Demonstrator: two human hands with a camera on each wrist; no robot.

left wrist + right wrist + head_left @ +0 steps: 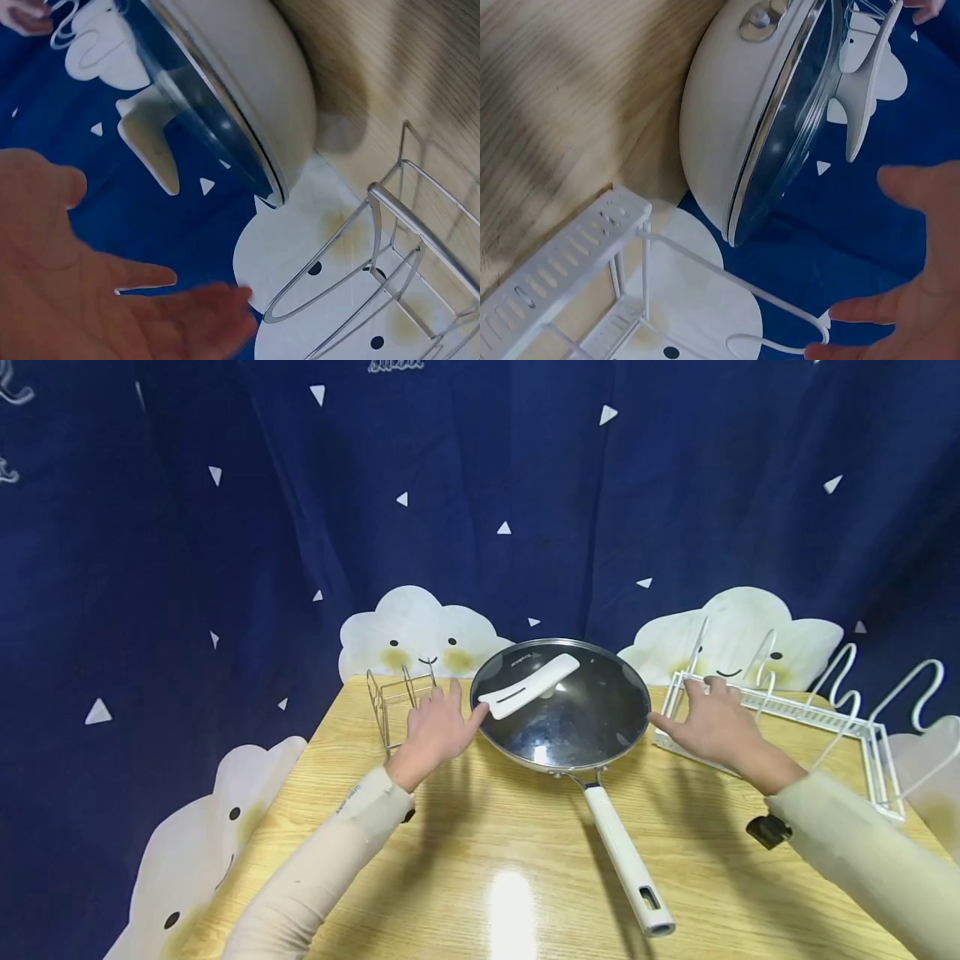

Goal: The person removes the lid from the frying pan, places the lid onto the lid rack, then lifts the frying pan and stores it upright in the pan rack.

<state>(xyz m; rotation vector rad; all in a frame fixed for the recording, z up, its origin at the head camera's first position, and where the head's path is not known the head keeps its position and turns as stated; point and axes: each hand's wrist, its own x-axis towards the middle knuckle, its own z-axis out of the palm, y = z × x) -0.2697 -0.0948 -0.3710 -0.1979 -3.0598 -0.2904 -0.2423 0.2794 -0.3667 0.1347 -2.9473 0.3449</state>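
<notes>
A white pan (712, 112) with a long white handle (621, 852) stands on the table, its handle slanting toward the near right. On it sits a glass lid (585, 718) with a metal rim and a long slotted white grip (534, 687). My left hand (438, 724) hovers left of the lid, fingers spread and holding nothing. To the right of the lid is my right hand (714, 725), likewise spread with nothing in it. Both wrist views show a gap between each hand and the pan.
A metal wire rack (409, 214) stands on the left of the wooden table (442, 877), just beyond the left hand. Behind and beside the right hand lies a white rack (795, 708) with tall curved wire dividers. A dark blue curtain (465, 460) hangs behind the table.
</notes>
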